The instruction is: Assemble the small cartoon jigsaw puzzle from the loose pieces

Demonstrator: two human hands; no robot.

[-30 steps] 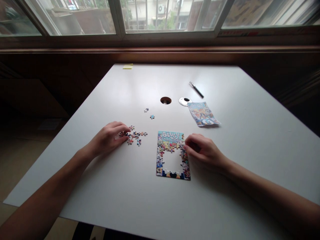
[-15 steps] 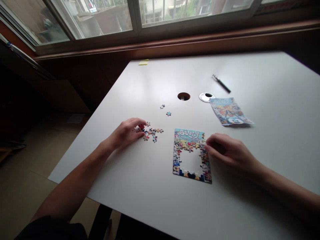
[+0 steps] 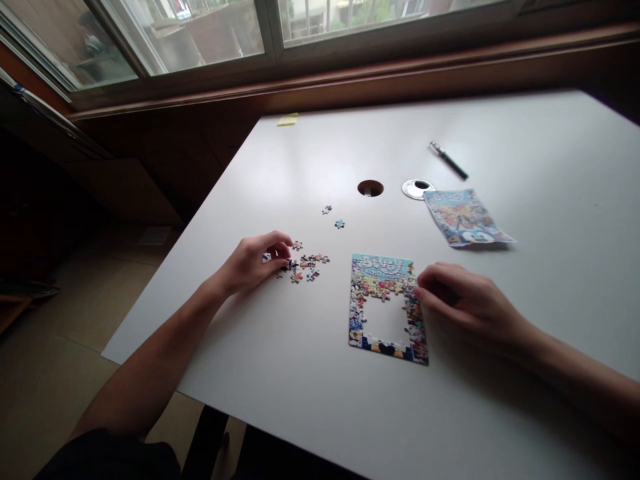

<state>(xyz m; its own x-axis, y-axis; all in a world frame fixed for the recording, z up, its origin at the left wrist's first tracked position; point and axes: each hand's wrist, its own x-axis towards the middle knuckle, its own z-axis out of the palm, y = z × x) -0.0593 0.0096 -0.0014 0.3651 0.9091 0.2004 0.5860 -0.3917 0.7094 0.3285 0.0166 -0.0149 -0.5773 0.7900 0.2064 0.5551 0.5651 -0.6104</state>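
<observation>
Puzzle [image 3: 383, 287]: lies flat on table [image 3: 280, 360], with filled border. Right hand [image 3: 460, 297]: curled at right edge, grip unclear. Left hand [image 3: 255, 263]: bent over loose pieces [image 3: 313, 260], grip unclear.

Left hand [image 3: 257, 262] at puzzle pieces [image 3: 297, 277] (loose)

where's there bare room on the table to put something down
Bare tabletop lies between the partly filled puzzle and the near table edge, and again between the yellow note and the round hole. It is crowded where the left hand is among the loose pieces, and where the right hand meets the puzzle's right edge.
</observation>
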